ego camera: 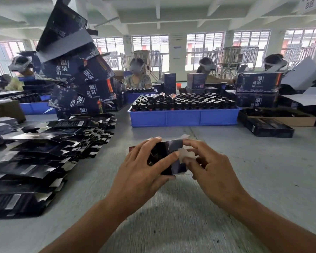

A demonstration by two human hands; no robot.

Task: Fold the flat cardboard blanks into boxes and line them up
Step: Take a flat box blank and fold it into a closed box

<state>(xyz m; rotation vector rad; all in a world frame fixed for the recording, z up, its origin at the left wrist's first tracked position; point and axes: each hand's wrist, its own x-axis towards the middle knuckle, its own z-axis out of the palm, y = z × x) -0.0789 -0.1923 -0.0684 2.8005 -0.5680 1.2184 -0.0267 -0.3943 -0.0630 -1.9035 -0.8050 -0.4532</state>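
A small dark cardboard box (169,154), partly formed, is held just above the grey table (254,170) at the centre. My left hand (144,167) grips its left side, fingers over the top and thumb along the front. My right hand (210,167) pinches the white end flaps (185,155) at its right end. Several stacks of flat dark blanks (44,161) lie fanned out on the left of the table. A leaning pile of folded dark printed boxes (77,77) rises behind those stacks.
A blue tray (182,117) packed with dark bottles stands beyond my hands. Dark printed cartons (257,92) and a flat dark box (270,127) sit at the right. Several people in headsets work at the far side. Another blue tray (33,107) is at the left.
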